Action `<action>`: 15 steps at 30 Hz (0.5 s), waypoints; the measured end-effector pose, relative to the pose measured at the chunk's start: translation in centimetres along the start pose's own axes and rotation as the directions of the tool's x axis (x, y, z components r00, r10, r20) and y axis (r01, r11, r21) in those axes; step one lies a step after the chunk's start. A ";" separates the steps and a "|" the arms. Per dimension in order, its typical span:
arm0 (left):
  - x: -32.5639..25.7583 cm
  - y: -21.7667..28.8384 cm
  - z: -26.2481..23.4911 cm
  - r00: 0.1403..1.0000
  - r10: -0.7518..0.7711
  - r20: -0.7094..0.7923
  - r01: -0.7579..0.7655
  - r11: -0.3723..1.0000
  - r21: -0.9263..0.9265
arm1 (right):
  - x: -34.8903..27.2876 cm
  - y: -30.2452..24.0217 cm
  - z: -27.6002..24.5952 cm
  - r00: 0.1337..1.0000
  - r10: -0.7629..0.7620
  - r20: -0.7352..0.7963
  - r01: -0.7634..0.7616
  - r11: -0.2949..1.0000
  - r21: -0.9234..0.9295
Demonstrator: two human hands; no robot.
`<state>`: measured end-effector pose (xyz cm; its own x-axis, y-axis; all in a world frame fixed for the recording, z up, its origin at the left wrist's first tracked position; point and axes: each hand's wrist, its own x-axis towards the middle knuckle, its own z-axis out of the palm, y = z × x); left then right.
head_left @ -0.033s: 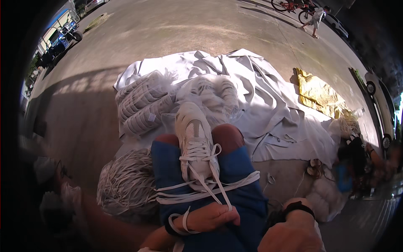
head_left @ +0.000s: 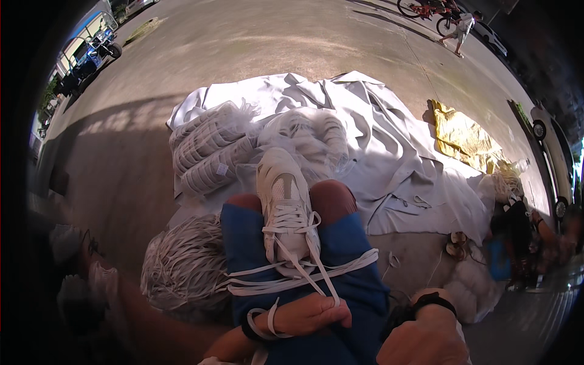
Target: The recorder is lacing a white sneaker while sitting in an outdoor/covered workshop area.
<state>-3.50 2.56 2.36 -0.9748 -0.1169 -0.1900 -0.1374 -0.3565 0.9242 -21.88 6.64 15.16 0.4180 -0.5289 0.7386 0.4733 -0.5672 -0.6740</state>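
Note:
A white lace-up shoe (head_left: 285, 188) rests upright between my knees, its toe pointing away from me. White laces (head_left: 286, 220) cross its tongue, and two ends run down from the upper eyelets. My left hand (head_left: 319, 313) is closed round the lower end of these strands, just below the shoe. A loop of lace hangs about my left wrist, over a dark band. Several more loose laces (head_left: 359, 263) lie across the blue cloth (head_left: 353, 292) on my lap. At the lower right is my right hand (head_left: 423, 344), with a black wristband; its fingers are hidden.
A large bundle of white laces (head_left: 185, 264) lies left of my lap. Clear-wrapped rolls of white pieces (head_left: 213, 149) sit on a pale sheet (head_left: 389, 146) ahead. Farther right are a yellow sack (head_left: 462, 134) and a white bag (head_left: 471, 286). A person (head_left: 463, 30) walks beyond.

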 end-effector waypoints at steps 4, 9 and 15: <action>0.7 0.6 -0.1 0.995 -0.074 0.072 0.077 0.996 -0.048 | 0.6 -1.4 -1.6 0.989 0.105 0.101 -0.109 0.993 0.035; -1.4 1.8 0.1 1.000 0.019 0.019 -0.015 0.983 -0.183 | -5.1 -1.4 -3.4 0.873 0.479 0.094 -0.463 0.874 -0.149; 0.8 3.1 1.7 0.950 0.158 0.268 -0.188 0.978 0.088 | -8.9 6.2 -1.7 0.156 0.985 -0.078 -0.931 0.173 0.321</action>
<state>-5.01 2.91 5.60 -0.9953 0.0804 0.0543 0.0331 -0.2450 0.9690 -23.96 6.76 4.41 0.4711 -0.6901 -0.5494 -0.0588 0.5969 -0.8001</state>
